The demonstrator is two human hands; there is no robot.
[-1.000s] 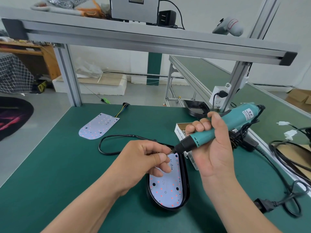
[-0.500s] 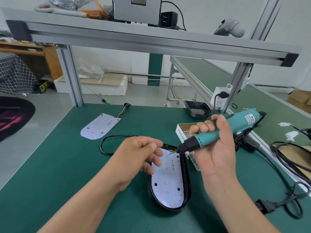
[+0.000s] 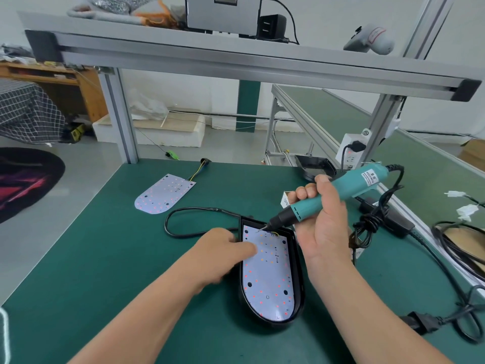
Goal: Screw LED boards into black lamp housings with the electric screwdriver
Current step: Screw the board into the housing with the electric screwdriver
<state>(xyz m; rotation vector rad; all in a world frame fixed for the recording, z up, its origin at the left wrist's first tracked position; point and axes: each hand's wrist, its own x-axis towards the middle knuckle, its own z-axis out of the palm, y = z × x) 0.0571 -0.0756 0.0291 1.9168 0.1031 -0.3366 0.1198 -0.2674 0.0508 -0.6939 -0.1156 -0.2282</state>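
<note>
The right hand (image 3: 324, 224), gripping the electric screwdriver (image 3: 343, 189), should square its tilted bit while the flat left hand (image 3: 225, 249) steadies the LED board (image 3: 270, 279).

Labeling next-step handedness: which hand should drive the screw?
Right. The right hand grips the electric screwdriver, bit at the top edge of the LED board; the left hand rests on the board, holding no tool.
</note>
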